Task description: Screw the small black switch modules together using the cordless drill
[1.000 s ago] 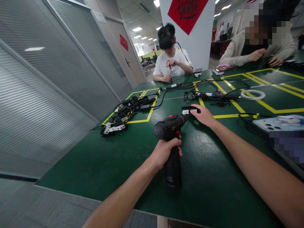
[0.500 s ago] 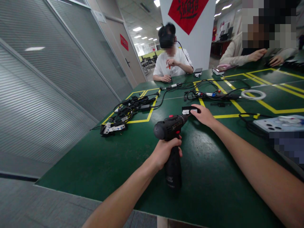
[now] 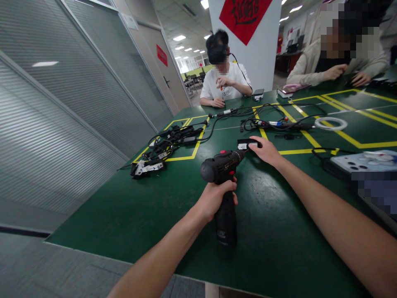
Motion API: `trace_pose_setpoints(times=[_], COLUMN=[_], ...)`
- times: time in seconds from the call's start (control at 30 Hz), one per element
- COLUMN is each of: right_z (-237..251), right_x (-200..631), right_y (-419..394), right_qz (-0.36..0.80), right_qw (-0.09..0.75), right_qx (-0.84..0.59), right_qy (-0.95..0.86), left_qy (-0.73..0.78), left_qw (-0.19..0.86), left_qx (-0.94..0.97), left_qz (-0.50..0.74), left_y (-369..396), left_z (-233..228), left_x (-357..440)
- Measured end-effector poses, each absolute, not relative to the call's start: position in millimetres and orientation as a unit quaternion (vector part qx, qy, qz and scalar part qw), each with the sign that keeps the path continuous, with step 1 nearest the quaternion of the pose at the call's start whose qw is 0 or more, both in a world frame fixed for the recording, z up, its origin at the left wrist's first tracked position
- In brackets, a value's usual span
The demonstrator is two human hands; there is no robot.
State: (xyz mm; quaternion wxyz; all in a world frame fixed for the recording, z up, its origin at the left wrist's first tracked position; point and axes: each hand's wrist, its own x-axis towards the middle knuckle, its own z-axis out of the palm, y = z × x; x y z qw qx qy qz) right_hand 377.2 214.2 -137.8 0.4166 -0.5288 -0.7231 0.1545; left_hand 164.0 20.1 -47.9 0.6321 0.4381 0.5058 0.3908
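Observation:
My left hand [image 3: 214, 198] is wrapped around the grip of a black cordless electric screwdriver [image 3: 223, 182] with a red button on top, held over the green table [image 3: 149, 211]. Its nose points away from me at a small black part with a white label [image 3: 246, 144]. My right hand [image 3: 266, 151] lies on that part and presses it down on the table, fingers over its right end. The driver's tip meets the part's near edge.
A tangle of black cables and parts [image 3: 166, 145] lies left inside yellow tape lines. More cables and tools [image 3: 276, 122], a white tape ring [image 3: 330, 123] and a phone [image 3: 362, 161] lie right. Two people sit at the far side.

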Motion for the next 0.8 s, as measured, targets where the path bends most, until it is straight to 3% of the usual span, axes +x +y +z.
trace_pose_setpoints(times=[0.8], right_z=[-138.6], right_x=[377.0], right_y=[214.8], right_qz=[0.154], right_qw=[0.421], right_qx=[-0.525], right_qy=[-0.723], left_qy=[0.5], left_qw=[0.634], left_qx=[0.443], left_qz=[0.389], left_y=[19.7], left_z=[-49.4], left_x=[162.3])
